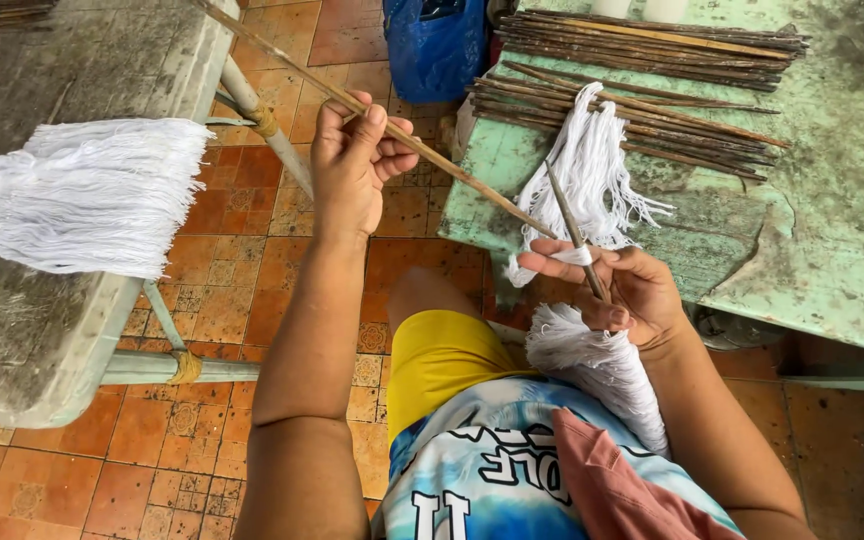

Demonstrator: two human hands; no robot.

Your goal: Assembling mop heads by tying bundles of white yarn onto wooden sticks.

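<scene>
Nearest us, our right hand (624, 290) is clamped on a bundle of white threads (602, 370) and a short thin stick (574, 232). Farther out, our left hand (352, 160) is closed around a long stick (452, 172) slanting toward the right hand. Beyond the right hand lie more white threads (592, 170) and stacked sticks (652, 50) on a green table (832, 220).

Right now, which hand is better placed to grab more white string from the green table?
Probably the right hand: it rests beside the white string on the green table, while the left hand grips the long stick farther off.
</scene>
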